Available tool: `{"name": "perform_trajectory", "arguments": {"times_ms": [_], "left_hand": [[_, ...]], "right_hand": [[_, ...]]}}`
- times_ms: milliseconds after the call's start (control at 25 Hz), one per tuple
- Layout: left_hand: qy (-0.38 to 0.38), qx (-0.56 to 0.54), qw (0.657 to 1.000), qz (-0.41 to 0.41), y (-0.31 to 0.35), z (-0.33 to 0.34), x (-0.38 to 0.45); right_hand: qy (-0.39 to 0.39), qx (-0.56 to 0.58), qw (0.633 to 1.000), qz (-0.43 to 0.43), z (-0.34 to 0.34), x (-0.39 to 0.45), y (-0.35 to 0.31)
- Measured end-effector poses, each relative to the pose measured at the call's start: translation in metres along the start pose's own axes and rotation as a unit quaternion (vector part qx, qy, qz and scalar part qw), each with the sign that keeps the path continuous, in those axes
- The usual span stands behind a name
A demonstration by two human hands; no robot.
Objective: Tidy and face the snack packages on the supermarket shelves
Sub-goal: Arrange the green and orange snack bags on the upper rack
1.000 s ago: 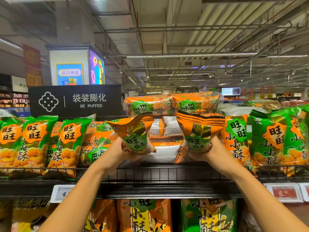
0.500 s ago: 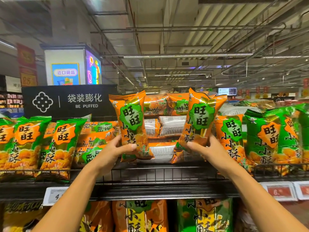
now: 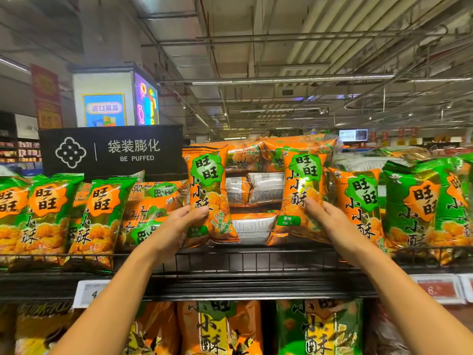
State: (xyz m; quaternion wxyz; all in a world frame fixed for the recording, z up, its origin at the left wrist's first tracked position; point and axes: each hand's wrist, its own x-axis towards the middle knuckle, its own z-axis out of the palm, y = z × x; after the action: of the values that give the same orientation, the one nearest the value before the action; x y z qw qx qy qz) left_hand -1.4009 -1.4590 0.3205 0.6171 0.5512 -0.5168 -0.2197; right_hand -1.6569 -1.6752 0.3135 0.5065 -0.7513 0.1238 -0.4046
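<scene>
1. The black aisle sign point(image 3: 112, 151) behind the top shelf reads 袋装膨化, with BE PUFFED in smaller letters below.
2. The blue poster point(image 3: 104, 110) on the white pillar reads 进口商品.
3. The two upright orange bags, left point(image 3: 208, 190) and right point(image 3: 302, 190), read 旺旺 on a green badge, then 小小酥; the right one also has a small green label, 原味.
4. The green bags point(image 3: 99, 213) show 旺旺 on an orange badge and 酥.
5. The white price tag point(image 3: 92, 293) shows 4; the red price tag point(image 3: 437, 290) shows 6.
</scene>
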Motion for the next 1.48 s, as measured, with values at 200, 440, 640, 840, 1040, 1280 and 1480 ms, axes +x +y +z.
{"name": "perform_trajectory", "arguments": {"times_ms": [200,440,640,840,1040,1280,1480], "left_hand": [[-0.013,-0.035,0.999,-0.011,0.001,-0.001,0.001],[-0.018,-0.04,0.999,-0.008,0.001,-0.002,0.001],[0.018,-0.025,1.0,0.006,0.001,0.001,-0.001],[0.02,-0.122,0.992,0.033,0.01,0.003,-0.006],[0.048,-0.137,0.989,0.022,0.013,0.005,-0.009],[0.069,-0.202,0.977,-0.01,0.016,-0.003,-0.009],[0.002,-0.294,0.956,0.011,0.017,-0.01,-0.011]], "right_hand": [[-0.04,0.049,0.997,0.035,-0.003,0.004,-0.002],[-0.014,0.078,0.995,0.058,-0.005,0.004,-0.004],[-0.031,0.064,0.997,0.035,-0.006,0.003,-0.002],[-0.017,0.066,0.997,0.047,-0.005,0.007,0.001],[-0.025,0.047,0.998,0.029,-0.006,0.007,0.003],[-0.002,0.08,0.996,0.028,-0.006,0.008,0.005],[0.026,0.19,0.981,0.031,-0.006,0.01,0.004]]}}
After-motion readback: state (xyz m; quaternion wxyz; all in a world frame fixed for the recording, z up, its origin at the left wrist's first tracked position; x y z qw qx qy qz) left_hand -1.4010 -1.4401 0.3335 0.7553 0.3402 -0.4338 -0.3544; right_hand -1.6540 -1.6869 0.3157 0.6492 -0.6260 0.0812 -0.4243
